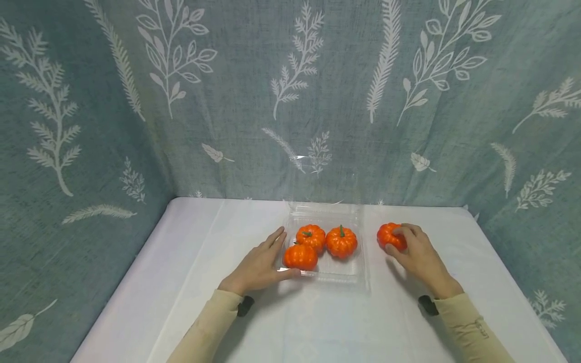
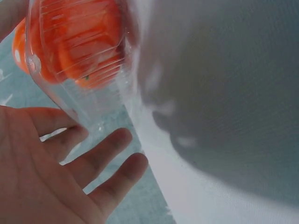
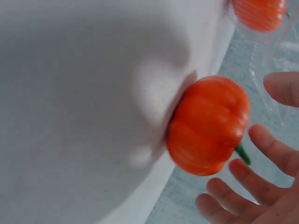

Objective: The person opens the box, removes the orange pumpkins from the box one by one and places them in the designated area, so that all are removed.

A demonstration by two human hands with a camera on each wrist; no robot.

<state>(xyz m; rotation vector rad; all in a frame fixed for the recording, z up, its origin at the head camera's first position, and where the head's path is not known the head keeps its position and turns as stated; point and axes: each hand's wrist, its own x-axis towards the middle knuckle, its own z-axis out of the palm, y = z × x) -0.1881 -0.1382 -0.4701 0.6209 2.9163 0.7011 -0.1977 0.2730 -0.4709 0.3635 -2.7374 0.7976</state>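
A clear plastic clamshell box (image 1: pixel 338 272) stands on the table with its lid up, holding three small orange pumpkins, one of them a front-left pumpkin (image 1: pixel 300 257). My left hand (image 1: pixel 256 264) is at the box's left side, thumb by the front rim; in the left wrist view its fingers (image 2: pixel 110 182) are extended beside the clear wall. Right of the box, a loose pumpkin (image 3: pixel 208 126) with a green stem sits on the table. Over it my right hand (image 1: pixel 419 257) hovers, fingers spread; in the right wrist view a small gap shows between fingertips and pumpkin.
The transparent lid (image 1: pixel 324 181) rises at the back of the box, hard to see against the leaf-patterned curtain (image 1: pixel 245 101). A white cloth covers the table (image 1: pixel 354 322), and curtain fabric encloses its back and sides.
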